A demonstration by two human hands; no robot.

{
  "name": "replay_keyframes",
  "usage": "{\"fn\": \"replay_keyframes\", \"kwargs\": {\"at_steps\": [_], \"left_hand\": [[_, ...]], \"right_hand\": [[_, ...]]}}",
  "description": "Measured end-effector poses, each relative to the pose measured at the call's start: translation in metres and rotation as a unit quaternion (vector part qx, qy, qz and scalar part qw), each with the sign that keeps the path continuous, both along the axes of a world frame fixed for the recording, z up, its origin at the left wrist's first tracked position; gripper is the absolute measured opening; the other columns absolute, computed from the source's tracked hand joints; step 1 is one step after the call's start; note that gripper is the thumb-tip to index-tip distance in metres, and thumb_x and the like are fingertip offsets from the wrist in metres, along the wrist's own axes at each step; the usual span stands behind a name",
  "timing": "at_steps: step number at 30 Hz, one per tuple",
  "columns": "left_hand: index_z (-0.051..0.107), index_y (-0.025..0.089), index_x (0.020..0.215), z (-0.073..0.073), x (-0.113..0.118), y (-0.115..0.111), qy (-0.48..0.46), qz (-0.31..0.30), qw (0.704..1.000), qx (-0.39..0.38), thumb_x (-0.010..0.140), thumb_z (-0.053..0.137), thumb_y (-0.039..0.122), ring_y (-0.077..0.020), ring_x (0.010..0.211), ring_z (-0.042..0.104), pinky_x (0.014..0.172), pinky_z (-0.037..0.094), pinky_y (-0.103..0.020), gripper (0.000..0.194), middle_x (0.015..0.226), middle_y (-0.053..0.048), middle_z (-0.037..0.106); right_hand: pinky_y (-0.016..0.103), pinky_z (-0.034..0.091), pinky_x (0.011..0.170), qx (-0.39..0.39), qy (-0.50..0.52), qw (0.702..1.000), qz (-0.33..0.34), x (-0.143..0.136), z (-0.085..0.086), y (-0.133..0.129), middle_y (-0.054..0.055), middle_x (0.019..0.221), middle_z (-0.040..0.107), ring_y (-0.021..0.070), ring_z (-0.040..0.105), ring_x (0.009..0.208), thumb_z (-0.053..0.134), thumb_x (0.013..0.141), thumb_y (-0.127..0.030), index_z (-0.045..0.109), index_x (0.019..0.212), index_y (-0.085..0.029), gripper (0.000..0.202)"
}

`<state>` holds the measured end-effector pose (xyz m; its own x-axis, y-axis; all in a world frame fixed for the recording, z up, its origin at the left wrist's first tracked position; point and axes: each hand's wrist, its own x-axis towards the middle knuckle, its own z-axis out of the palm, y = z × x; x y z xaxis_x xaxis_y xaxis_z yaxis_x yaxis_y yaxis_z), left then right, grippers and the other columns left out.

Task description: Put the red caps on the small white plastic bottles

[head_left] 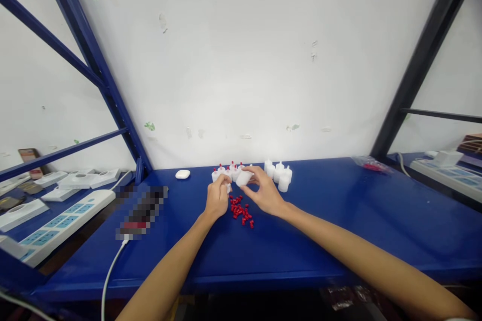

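Note:
My right hand (265,194) is closed around a small white plastic bottle (244,179), which it holds tilted above the blue table. To its left my left hand (217,198) is curled shut, and a small white piece (228,188) shows at its fingertips; its exact kind is unclear. Just behind both hands stand several white bottles with red caps (220,167), partly hidden by the fingers. A loose pile of small red caps (238,208) lies on the table between and below the hands. Beyond my right hand, several white bottles without red caps (284,180) stand grouped.
A white earphone case (183,174) lies at the back left of the blue table (320,256). Nearer is a blurred dark device (145,210) with a white cable (109,273). A clear bag with red pieces (372,164) lies at the back right. Power strips (62,225) flank the table.

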<state>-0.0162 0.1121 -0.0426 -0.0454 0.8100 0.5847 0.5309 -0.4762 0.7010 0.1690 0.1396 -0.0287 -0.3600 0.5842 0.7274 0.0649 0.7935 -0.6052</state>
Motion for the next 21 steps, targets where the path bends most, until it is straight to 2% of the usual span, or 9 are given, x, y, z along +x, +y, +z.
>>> {"fn": "replay_keyframes", "kwargs": {"at_steps": [4, 7, 10, 12, 16, 21], "left_hand": [[0.056, 0.018, 0.092, -0.002, 0.009, 0.0, -0.074, -0.021, 0.997, -0.01, 0.088, 0.035, 0.024, -0.0125, 0.052, 0.046, 0.054, 0.038, -0.025, 0.021, 0.063, 0.003, 0.053], [0.055, 0.017, 0.097, -0.002, 0.013, 0.001, -0.127, -0.036, 0.991, -0.017, 0.095, 0.029, 0.034, -0.0132, 0.057, 0.051, 0.055, 0.042, -0.025, 0.031, 0.075, -0.001, 0.058], [0.058, 0.015, 0.097, 0.0, 0.016, -0.001, -0.124, -0.057, 0.991, -0.014, 0.097, 0.027, 0.046, -0.0177, 0.074, 0.059, 0.066, 0.049, -0.029, 0.043, 0.085, -0.005, 0.064], [0.06, 0.015, 0.092, 0.001, 0.016, -0.003, -0.116, -0.066, 0.991, -0.015, 0.097, 0.03, 0.053, -0.0204, 0.08, 0.061, 0.071, 0.05, -0.031, 0.048, 0.083, -0.006, 0.065], [0.061, 0.017, 0.088, 0.001, 0.013, -0.005, -0.108, -0.057, 0.992, -0.022, 0.097, 0.028, 0.057, -0.0216, 0.08, 0.061, 0.068, 0.05, -0.031, 0.053, 0.076, -0.005, 0.064], [0.057, 0.018, 0.103, 0.0, 0.007, -0.004, -0.109, -0.045, 0.993, -0.03, 0.099, 0.024, 0.055, -0.0185, 0.072, 0.059, 0.063, 0.048, -0.029, 0.05, 0.079, -0.003, 0.063]], "right_hand": [[0.039, 0.058, 0.093, 0.037, 0.009, 0.999, 0.033, -0.019, 0.003, -0.007, 0.008, 0.125, 0.054, 0.0203, 0.06, 0.113, 0.062, 0.088, -0.018, 0.052, 0.13, -0.027, 0.043], [0.039, 0.058, 0.092, 0.054, -0.001, 0.998, 0.042, -0.02, -0.001, -0.009, 0.008, 0.123, 0.056, 0.0204, 0.06, 0.112, 0.062, 0.089, -0.019, 0.052, 0.132, -0.028, 0.045], [0.043, 0.053, 0.098, 0.103, -0.038, 0.993, 0.033, -0.018, -0.002, -0.012, 0.008, 0.124, 0.058, 0.0216, 0.058, 0.115, 0.06, 0.091, -0.019, 0.05, 0.136, -0.028, 0.047], [0.044, 0.05, 0.102, 0.133, -0.056, 0.989, 0.03, -0.019, -0.002, -0.015, 0.009, 0.126, 0.059, 0.0219, 0.058, 0.118, 0.059, 0.091, -0.017, 0.046, 0.139, -0.028, 0.051], [0.042, 0.049, 0.102, 0.15, -0.04, 0.988, 0.019, -0.024, -0.003, -0.017, 0.009, 0.128, 0.06, 0.0219, 0.058, 0.12, 0.058, 0.089, -0.015, 0.044, 0.14, -0.028, 0.054], [0.04, 0.051, 0.1, 0.168, -0.047, 0.985, 0.012, -0.024, -0.007, -0.02, 0.009, 0.122, 0.061, 0.0216, 0.059, 0.117, 0.057, 0.091, -0.018, 0.051, 0.129, -0.027, 0.04]]}}
